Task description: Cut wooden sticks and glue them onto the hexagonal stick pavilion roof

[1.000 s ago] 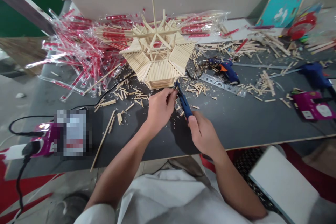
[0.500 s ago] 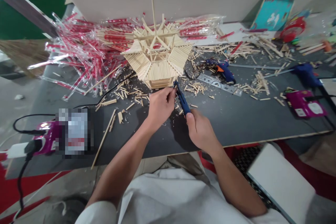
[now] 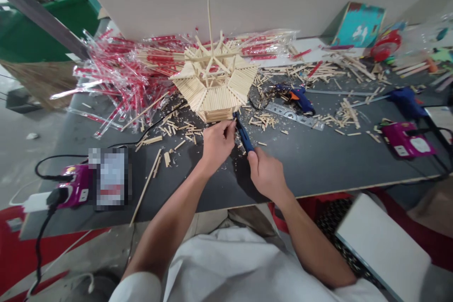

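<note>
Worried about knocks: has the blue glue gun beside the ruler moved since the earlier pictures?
No: the glue gun lies unchanged relative to the ruler; the view shifted.

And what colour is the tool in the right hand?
The tool is dark blue, clearest in the head view.

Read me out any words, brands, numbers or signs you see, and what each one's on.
No words or numbers can be read here.
Blue tool in the right hand: no legible lettering.
Ruler-like strip: any markings too small.
Pixelated object: unreadable.
Teal board: white mark, no legible lettering.
Left purple box and right purple box: any print too blurred.
</note>
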A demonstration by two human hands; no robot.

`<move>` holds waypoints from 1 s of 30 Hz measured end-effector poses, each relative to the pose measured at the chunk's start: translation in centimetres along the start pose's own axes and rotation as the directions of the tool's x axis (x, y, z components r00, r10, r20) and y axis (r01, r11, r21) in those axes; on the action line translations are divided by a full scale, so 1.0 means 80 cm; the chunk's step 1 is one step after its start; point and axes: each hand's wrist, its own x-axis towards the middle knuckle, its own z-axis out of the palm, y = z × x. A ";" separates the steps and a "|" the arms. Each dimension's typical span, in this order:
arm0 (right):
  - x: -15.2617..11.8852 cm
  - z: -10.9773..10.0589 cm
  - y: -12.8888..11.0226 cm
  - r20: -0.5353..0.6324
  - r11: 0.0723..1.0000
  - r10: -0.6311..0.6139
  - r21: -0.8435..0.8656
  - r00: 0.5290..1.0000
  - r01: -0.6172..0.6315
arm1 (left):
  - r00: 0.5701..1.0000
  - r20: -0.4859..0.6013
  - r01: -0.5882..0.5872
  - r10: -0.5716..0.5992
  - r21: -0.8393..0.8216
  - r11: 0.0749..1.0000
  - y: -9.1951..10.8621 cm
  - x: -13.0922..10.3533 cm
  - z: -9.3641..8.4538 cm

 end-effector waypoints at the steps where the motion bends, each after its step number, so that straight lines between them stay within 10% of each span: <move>1: 0.000 -0.001 -0.001 0.001 1.000 0.009 -0.007 1.000 -0.009 | 1.000 0.009 0.011 -0.011 -0.002 1.000 -0.001 0.000 0.000; 21: -0.025 -0.008 0.008 -0.047 0.995 0.046 -0.084 0.998 -0.050 | 0.981 0.119 -0.169 0.151 0.161 0.972 0.011 -0.009 -0.005; 30: -0.016 -0.023 0.028 -0.098 0.974 0.172 -0.134 0.980 -0.184 | 0.989 0.143 -0.013 0.025 -0.082 0.997 0.018 -0.016 -0.008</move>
